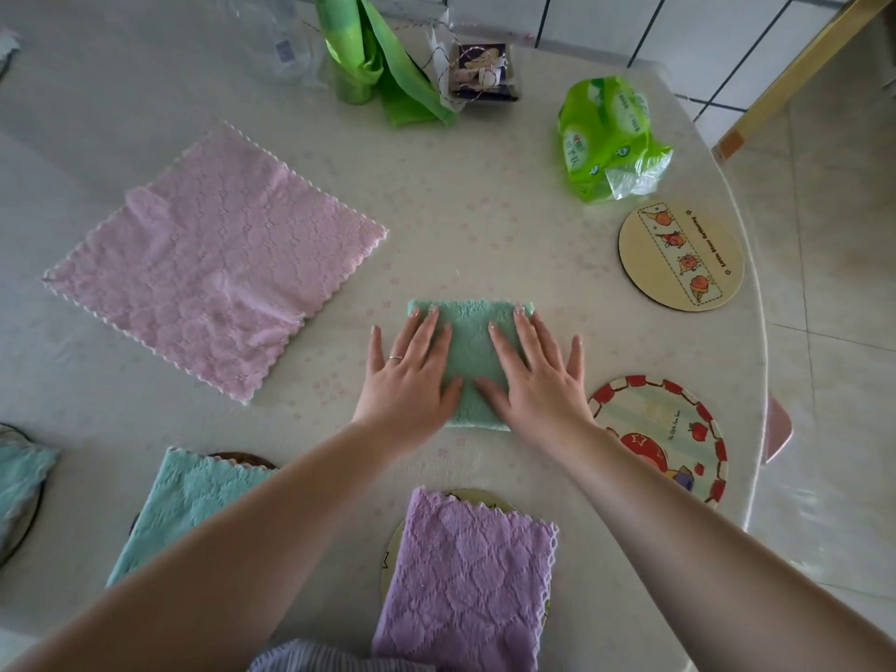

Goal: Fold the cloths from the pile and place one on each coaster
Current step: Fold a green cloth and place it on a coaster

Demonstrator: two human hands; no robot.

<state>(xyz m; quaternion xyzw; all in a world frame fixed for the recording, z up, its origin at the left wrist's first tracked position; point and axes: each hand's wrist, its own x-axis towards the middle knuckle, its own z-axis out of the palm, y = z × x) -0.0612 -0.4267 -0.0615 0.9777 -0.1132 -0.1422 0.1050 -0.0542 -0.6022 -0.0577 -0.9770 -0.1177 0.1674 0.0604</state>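
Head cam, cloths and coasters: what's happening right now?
A person presses both flat hands, left hand and right hand, on a folded green cloth mid-table. A pink cloth lies unfolded to the left. A purple folded cloth and a teal folded cloth already sit on coasters near the person. Two coasters on the right are bare: the beige coaster and the red-rimmed coaster.

green cloth (472, 361), pink cloth (213, 264) and purple cloth (465, 584) look soft, fluffy, embossed, matt. table (485, 211) has a smooth, faintly glossy cover. tissue pack (611, 143) is shiny plastic. coaster (681, 257) looks matt.
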